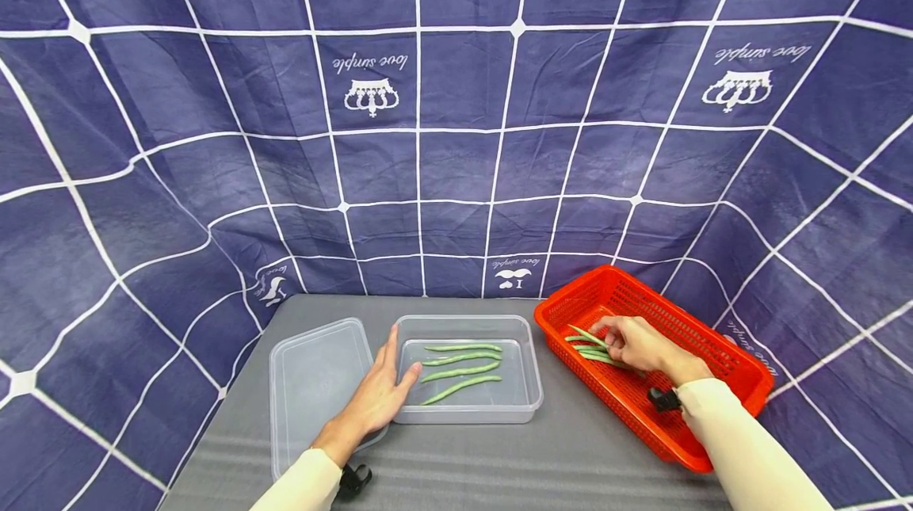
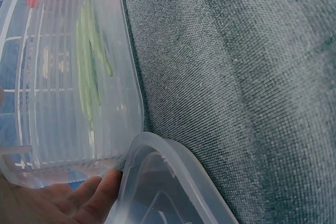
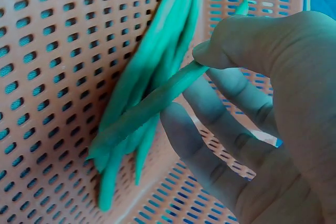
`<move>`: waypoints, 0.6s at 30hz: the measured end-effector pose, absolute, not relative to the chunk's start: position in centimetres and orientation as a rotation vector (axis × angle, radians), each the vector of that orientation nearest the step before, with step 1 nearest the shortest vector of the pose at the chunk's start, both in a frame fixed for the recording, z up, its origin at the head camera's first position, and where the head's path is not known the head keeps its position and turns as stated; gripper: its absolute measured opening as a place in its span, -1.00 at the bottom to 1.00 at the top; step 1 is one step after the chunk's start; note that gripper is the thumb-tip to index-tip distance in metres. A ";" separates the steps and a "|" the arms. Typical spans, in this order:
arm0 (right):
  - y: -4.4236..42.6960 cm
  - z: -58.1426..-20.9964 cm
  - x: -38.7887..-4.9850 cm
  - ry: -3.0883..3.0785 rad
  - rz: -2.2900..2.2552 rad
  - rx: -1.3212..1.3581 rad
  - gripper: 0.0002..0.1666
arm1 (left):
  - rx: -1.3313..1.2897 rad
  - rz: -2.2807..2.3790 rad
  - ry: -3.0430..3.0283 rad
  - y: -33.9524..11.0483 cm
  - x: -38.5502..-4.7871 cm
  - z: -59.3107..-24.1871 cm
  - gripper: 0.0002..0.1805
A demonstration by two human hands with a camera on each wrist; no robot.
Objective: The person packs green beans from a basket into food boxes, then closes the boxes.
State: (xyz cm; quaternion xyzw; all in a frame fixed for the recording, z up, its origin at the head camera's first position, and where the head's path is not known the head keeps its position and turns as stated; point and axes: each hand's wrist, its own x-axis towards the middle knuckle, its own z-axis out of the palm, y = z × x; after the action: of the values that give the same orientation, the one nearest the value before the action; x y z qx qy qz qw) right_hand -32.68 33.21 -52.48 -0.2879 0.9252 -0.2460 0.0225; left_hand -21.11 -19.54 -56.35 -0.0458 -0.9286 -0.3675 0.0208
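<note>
Inside the red plastic basket [image 1: 628, 400], my right hand [image 1: 635, 343] pinches one green bean [image 3: 152, 100] between thumb and fingers. Several more green beans [image 3: 152, 56] lie together beneath it against the basket's perforated side. My left hand [image 1: 381, 388] rests at the left end of a clear plastic container [image 1: 471, 416], fingers extended along its wall. In the container several green beans [image 1: 460, 372] lie side by side, slightly spaced. The left wrist view shows the fingers [image 2: 107, 190] touching the container's end, close to the lid's corner.
A translucent lid [image 1: 314, 392] lies on the grey tabletop [image 1: 485, 467], left of the container and partly under the left forearm. A blue cloth with white grid lines [image 1: 456, 170] hangs behind and at both sides. Dark straps [image 1: 663, 398] are on both wrists.
</note>
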 end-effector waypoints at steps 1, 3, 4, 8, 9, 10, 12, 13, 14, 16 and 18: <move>33.2 -52.3 -32.6 2.875 -0.759 -0.883 -0.39 | -0.141 -1.137 -2.881 -19.5 -21.1 -56.3 0.04; 33.1 -51.9 -32.5 2.892 -0.759 -0.872 -0.37 | -0.148 -1.136 -2.873 -19.5 -21.1 -56.2 0.04; 33.0 -51.8 -32.4 2.896 -0.761 -0.866 -0.36 | -0.153 -1.135 -2.869 -19.5 -21.0 -56.2 0.04; 32.7 -51.1 -32.2 2.917 -0.772 -0.867 -0.38 | -0.161 -1.135 -2.861 -19.6 -21.0 -56.1 0.02; 32.6 -50.9 -32.1 2.921 -0.776 -0.875 -0.39 | -0.159 -1.136 -2.864 -19.6 -21.0 -56.1 0.02; 32.5 -50.7 -32.1 2.923 -0.785 -0.883 -0.39 | -0.157 -1.135 -2.868 -19.6 -21.0 -56.1 0.03; 32.2 -50.4 -32.0 2.941 -0.787 -0.918 -0.40 | -0.155 -1.145 -2.866 -19.6 -21.0 -56.3 0.03; 32.2 -50.2 -31.9 2.950 -0.788 -0.938 -0.40 | -0.162 -1.153 -2.855 -19.6 -21.0 -56.3 0.03; 32.1 -50.0 -31.8 2.960 -0.789 -0.959 -0.39 | -0.171 -1.159 -2.840 -19.6 -21.0 -56.4 0.04; 31.9 -49.7 -31.7 2.987 -0.790 -1.007 -0.38 | -0.185 -1.176 -2.814 -19.6 -21.0 -56.5 0.04; 31.6 -49.5 -31.5 3.015 -0.790 -1.048 -0.37 | -0.207 -1.151 -2.785 -19.6 -20.9 -56.7 0.04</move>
State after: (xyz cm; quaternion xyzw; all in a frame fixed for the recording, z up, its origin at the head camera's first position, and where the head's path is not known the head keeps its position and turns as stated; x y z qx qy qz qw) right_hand -31.54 31.65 -49.48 -0.3179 0.9144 -0.2396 -0.0731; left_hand -20.94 -19.60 -56.71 -0.0684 -0.9203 -0.3804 0.0604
